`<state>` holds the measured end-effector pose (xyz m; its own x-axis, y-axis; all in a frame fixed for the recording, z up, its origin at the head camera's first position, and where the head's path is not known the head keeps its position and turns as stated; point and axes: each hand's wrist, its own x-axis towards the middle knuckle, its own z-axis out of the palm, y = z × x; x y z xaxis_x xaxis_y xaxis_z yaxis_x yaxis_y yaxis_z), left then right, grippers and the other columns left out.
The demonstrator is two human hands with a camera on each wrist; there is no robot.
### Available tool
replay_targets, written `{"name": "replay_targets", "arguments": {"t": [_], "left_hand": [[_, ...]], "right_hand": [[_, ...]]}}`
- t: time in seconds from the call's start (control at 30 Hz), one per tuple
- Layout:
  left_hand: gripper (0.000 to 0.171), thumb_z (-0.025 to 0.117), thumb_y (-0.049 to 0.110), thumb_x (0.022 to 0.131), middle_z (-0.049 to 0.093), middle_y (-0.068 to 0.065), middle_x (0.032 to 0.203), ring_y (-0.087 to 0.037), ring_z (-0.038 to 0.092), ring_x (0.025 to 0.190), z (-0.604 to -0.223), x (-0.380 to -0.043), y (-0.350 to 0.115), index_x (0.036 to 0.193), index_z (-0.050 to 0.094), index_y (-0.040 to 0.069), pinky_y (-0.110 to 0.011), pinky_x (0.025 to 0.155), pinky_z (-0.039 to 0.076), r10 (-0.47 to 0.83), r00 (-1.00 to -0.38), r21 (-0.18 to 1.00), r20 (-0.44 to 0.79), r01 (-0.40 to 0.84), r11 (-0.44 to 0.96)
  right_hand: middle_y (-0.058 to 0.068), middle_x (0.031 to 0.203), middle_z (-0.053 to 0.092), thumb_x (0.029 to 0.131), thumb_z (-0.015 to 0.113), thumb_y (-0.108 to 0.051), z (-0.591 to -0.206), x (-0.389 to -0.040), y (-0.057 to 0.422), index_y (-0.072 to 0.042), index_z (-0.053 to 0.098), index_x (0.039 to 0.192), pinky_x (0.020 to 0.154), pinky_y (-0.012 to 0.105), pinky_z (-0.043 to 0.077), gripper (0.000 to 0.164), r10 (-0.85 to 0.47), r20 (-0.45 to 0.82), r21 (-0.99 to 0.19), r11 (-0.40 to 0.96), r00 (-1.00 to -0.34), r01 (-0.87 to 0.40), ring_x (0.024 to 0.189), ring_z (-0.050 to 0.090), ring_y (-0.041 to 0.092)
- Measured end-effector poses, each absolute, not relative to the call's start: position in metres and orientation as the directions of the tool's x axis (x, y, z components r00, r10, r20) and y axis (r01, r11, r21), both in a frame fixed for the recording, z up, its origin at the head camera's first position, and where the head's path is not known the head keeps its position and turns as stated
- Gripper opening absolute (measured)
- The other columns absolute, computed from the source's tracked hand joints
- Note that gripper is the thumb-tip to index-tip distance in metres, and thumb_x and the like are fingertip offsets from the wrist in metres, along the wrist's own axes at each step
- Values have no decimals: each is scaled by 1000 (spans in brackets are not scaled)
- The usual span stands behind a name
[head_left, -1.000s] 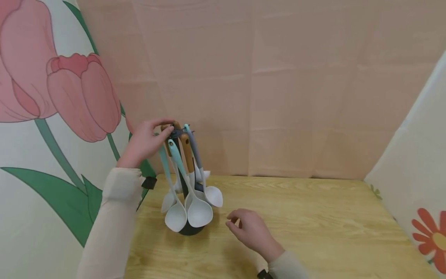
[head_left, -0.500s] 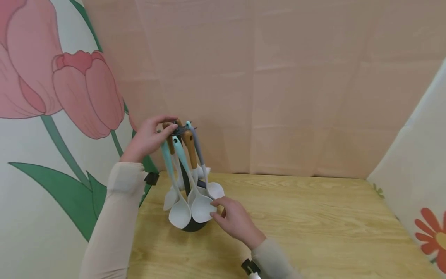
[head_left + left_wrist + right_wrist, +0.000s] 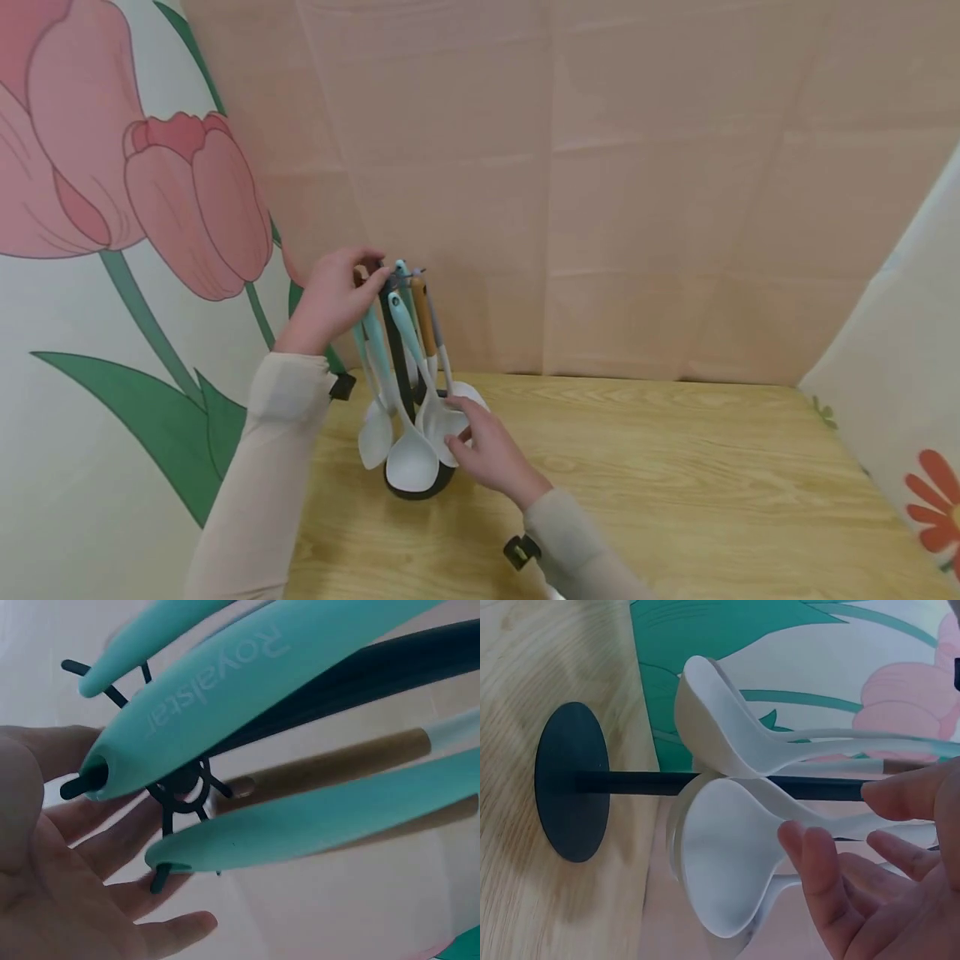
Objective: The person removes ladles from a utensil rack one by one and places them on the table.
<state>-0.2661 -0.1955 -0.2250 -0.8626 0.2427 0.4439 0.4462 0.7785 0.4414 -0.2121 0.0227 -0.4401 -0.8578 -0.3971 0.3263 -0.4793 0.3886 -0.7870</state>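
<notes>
Beside the near-upright ladles (image 3: 412, 463), nothing's gripped by the loose right hand (image 3: 491, 452), rack top (image 3: 180, 782) flanked by the spread left hand (image 3: 332, 298).

The right hand (image 3: 489, 448) has moved leftward across the table (image 3: 675, 483) to the white ladles (image 3: 412, 463), and the front ones (turquoise handles (image 3: 404, 322) included) have swung toward the table's right edge.
</notes>
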Motion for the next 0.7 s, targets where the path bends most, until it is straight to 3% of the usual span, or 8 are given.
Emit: {"name": "replay_targets", "arguments": {"t": [0.2,0.4,0.5,0.57,0.7], "left_hand": [[32,53,25,103,66,-14,109,-32,60,95,-223,-263,-187,124,61,2,-47,83,49,189,-878,430,439,390,814],[32,53,27,104,65,-13,102,-27,56,81,-224,-265,-179,122,63,3,-39,73,46,140,-895,445,423,340,828],[31,53,27,103,67,-13,100,-27,55,76,-225,-267,-176,120,65,3,-39,70,46,122,-892,436,436,327,838],[30,54,28,103,68,-13,101,-28,57,76,-227,-268,-173,117,66,4,-42,75,47,105,-886,421,452,316,850],[30,55,30,103,71,-14,102,-34,62,89,-232,-269,-167,113,66,5,-59,101,38,64,-867,390,494,287,875]], "right_hand": [[17,143,53,97,58,-5,-442,-224,19,-6,47,142,60,26,54,47,-391,325,-815,346,-861,-465,81,65,21],[15,141,55,99,57,-5,-441,-233,16,-5,46,140,60,28,53,43,-388,339,-814,335,-857,-474,73,61,14],[13,136,58,100,56,-10,-440,-237,15,-6,47,138,67,28,53,39,-369,337,-816,345,-866,-464,78,59,14],[10,129,61,102,55,-14,-440,-240,14,-8,48,137,70,29,52,36,-348,334,-819,352,-876,-453,81,58,14],[4,112,64,104,53,-20,-439,-244,14,-10,55,132,73,29,50,29,-322,360,-812,355,-876,-464,84,57,14]]}}
